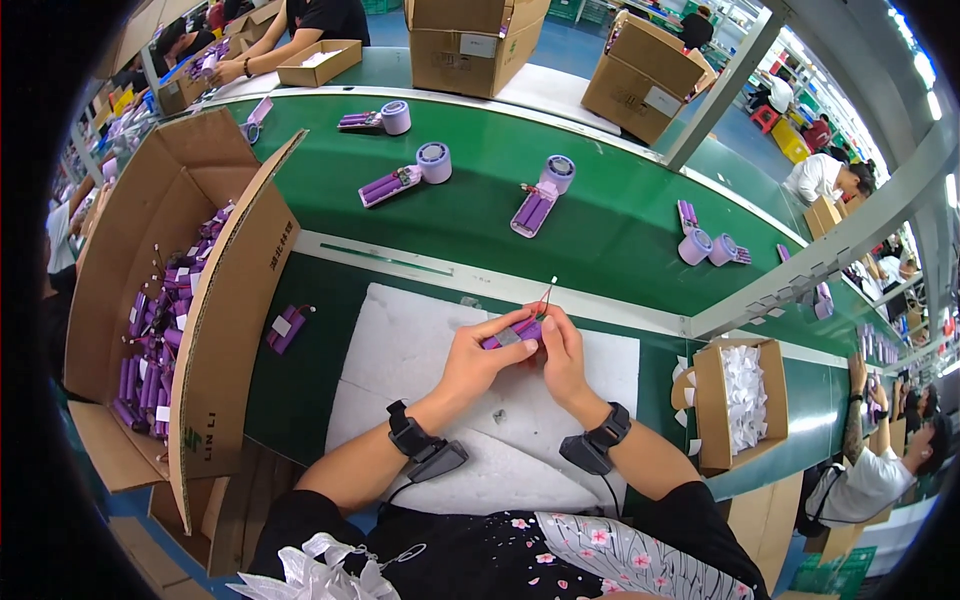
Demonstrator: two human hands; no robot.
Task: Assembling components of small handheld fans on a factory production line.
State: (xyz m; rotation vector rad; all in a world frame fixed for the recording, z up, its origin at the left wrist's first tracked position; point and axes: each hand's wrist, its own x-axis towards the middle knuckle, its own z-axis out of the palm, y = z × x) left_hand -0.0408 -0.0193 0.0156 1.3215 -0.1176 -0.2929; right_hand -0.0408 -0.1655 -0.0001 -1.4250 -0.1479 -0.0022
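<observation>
Between my two hands, above a white foam sheet (400,345), is a purple battery pack (515,333) with a grey patch on its side. Thin red and dark wires rise from its right end to a small white plug. My left hand (478,352) wraps round the pack's left part, thumb across the front. My right hand (562,350) pinches the right end where the wires come out; its fingertips are partly hidden. A single purple battery pack (287,328) with a white label lies left of the foam.
At the left, a large open cardboard box (240,290) holds many purple packs. A small carton (712,420) of white paper pieces stands at the right. Beyond a metal rail, the green conveyor belt (470,225) carries several purple handheld fan parts (540,205). A slanted metal post (790,270) rises right; co-workers sit around.
</observation>
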